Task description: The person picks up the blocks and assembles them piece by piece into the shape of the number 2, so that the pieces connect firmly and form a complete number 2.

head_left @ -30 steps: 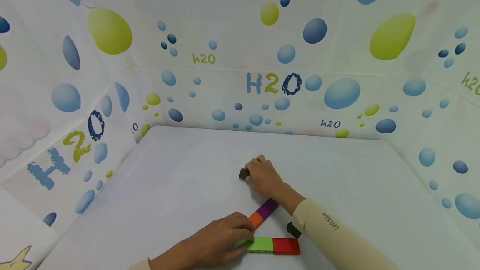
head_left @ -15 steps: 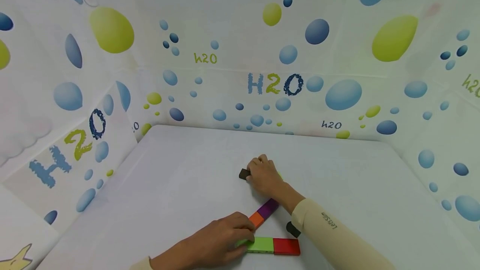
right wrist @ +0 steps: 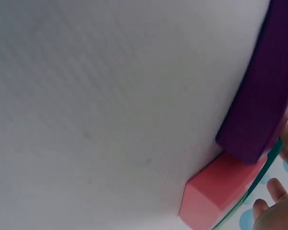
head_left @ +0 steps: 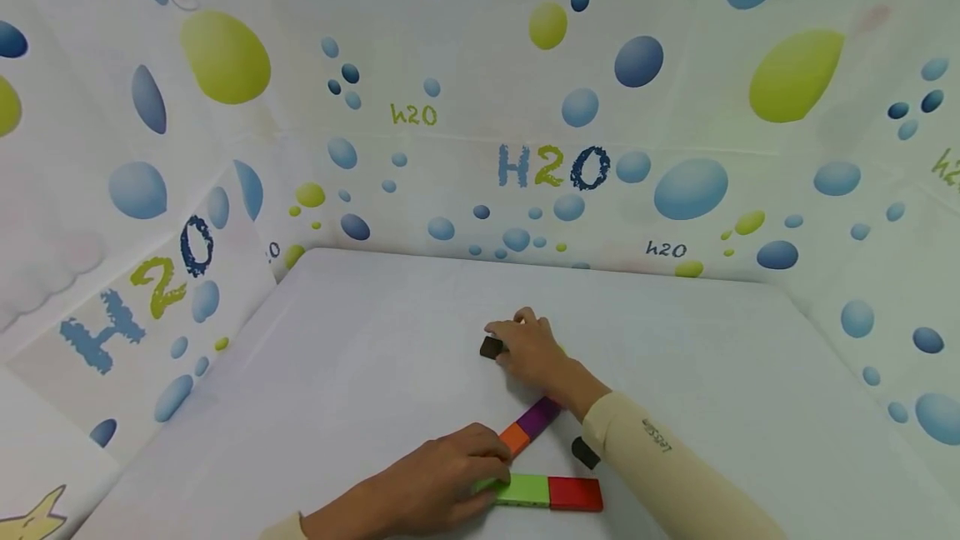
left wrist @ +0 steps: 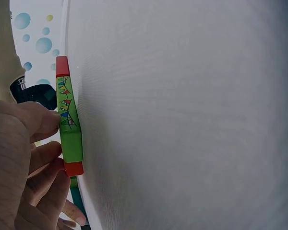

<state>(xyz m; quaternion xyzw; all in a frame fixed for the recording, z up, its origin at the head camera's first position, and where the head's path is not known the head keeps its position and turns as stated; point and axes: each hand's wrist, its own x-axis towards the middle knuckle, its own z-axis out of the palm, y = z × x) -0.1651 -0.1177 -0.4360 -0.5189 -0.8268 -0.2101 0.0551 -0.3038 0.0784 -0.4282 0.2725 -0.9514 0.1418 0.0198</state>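
My left hand (head_left: 442, 477) bends its fingers over a light green block (head_left: 525, 489), thumb at its near side. A red block (head_left: 575, 493) adjoins the green one end to end. In the left wrist view, printed bunting shows on the green block (left wrist: 69, 120). An orange block (head_left: 514, 439) and a purple block (head_left: 539, 417) form a slanting line between the hands. Farther back, my right hand (head_left: 531, 352) hovers around a dark brown block (head_left: 491, 347), index finger lifted over it. Whether the thumb touches that block is hidden. Near the right fingers, a teal strip (right wrist: 266, 167) shows.
A white table (head_left: 360, 340) spreads under everything. Behind and at both sides hangs a white cloth (head_left: 465, 48) printed with blue and green bubbles. A black device (head_left: 586, 452) sits at the right wrist by the cream sleeve (head_left: 660, 457).
The right index finger has straightened and lifted, uncovering more of the dark brown block. The left hand and the colored blocks stay where they were.
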